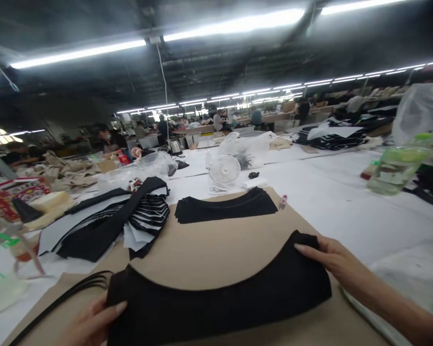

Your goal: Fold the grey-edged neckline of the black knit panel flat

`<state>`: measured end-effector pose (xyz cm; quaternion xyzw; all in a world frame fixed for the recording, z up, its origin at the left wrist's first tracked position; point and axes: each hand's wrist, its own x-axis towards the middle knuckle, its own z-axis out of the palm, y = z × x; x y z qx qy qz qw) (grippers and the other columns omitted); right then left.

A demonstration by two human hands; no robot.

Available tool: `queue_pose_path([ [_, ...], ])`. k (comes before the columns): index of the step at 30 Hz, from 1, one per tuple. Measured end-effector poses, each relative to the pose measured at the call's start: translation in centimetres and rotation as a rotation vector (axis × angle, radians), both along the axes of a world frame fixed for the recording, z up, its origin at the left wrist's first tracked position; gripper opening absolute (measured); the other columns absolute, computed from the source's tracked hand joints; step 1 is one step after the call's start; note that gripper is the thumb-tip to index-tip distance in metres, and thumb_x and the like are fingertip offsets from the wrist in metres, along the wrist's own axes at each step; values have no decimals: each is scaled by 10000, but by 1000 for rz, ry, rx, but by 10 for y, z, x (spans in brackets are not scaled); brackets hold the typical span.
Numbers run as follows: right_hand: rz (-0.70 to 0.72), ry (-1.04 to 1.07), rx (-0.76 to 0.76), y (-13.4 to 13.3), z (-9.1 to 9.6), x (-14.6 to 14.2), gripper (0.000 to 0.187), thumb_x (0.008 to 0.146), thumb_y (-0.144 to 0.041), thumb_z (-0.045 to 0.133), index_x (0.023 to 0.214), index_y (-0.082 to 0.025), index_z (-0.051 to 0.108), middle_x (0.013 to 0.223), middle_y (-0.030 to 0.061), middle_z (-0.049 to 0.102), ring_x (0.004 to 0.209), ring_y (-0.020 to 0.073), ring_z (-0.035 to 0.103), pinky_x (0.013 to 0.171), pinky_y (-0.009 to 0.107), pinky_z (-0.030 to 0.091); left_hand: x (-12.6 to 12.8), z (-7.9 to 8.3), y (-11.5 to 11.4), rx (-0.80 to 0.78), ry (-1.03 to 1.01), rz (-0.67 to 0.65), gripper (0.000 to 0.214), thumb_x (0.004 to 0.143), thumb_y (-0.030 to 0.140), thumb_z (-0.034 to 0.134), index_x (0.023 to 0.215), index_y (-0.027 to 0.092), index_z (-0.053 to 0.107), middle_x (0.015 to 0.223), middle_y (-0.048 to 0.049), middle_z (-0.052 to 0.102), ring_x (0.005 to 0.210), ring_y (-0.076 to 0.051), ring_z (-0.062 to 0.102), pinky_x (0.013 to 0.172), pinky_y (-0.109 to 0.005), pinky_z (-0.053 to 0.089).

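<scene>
A curved black fabric piece (216,307) is stretched between my two hands above the brown paper sheet (216,254). My left hand (94,319) grips its left end, thumb on top and the other fingers mostly hidden beneath. At the right end, my right hand (326,254) pinches the upper corner between thumb and fingers. Beyond it lies a stack of similar black pieces (225,206) on the paper. To the left, a fanned pile of black and white pieces (130,221) overlaps the paper. Thin black strips (68,295) lie near my left hand.
A small white fan (224,170) stands behind the stack. A liquid-filled bottle (397,163) is at the right, and a green-capped bottle (3,293) at the left. Plastic bags (254,149) and dark stacked pieces (328,137) lie farther back. Several people work in the distance.
</scene>
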<state>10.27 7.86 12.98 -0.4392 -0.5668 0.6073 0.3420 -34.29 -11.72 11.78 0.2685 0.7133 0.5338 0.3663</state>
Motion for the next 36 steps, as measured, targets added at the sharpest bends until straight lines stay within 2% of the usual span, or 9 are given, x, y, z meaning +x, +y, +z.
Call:
queue_pose_path([
  [3,-82,-108,87,54,2,-13,422,722,-530,692,950,-174,686,830,77,731,757,270,685,712,380,568,-3,2,59,40,-184,-125,599,576,443,801,1093,175,660,947,-87,744,960,-339,678,830,-418,555],
  [6,-146,-248,229,108,-4,-22,390,734,-532,651,900,-180,680,788,64,725,776,271,684,707,372,564,-10,0,120,116,-106,-244,522,601,389,800,1048,159,660,948,-83,739,909,-294,689,803,-382,549],
  [11,-249,-481,366,187,-20,-29,277,795,-457,628,875,-196,671,765,39,707,820,260,667,738,363,540,-18,-19,213,208,129,-198,445,586,381,744,949,141,652,863,-67,733,872,-273,681,786,-378,540],
  [16,-319,-802,453,235,-34,-39,240,899,-369,601,1006,-157,631,1017,60,650,938,201,615,860,414,495,-24,-39,277,207,385,-123,287,624,297,685,870,161,627,871,-49,711,925,-267,653,819,-362,515],
  [20,-336,-985,492,253,-46,-49,257,924,-379,574,1052,-160,615,1078,62,621,958,196,601,854,412,499,-20,-51,296,141,624,-57,302,719,252,625,1011,177,596,906,-61,689,969,-274,638,873,-399,482],
  [23,-358,-1067,555,255,-51,-54,290,928,-371,560,1140,-174,585,1123,72,604,993,213,590,874,437,486,-6,-54,292,130,821,-1,435,819,266,536,1233,137,502,1160,-162,615,1176,-337,520,1001,-531,362],
  [27,-336,-1120,740,241,-49,-64,470,911,-225,486,1368,-138,417,1309,185,499,1189,339,475,952,561,392,26,-55,280,215,1061,-152,529,843,291,553,1359,223,459,1464,-115,409,1376,-312,298,1132,-514,186],
  [31,21,-1083,981,219,-43,-82,537,867,-278,509,1397,-266,427,1455,81,408,1320,293,359,1101,484,251,48,-63,282,196,1316,-511,638,840,283,584,1436,333,362,1541,-11,321,1438,-260,197,1172,-468,140],
  [36,380,-1094,992,220,-45,-100,683,792,-426,573,1434,-265,404,1485,74,390,1364,294,323,1145,509,136,45,-68,303,95,1362,-656,654,882,448,527,1474,301,291,1557,-54,284,1449,-286,172,1170,-533,98],
])
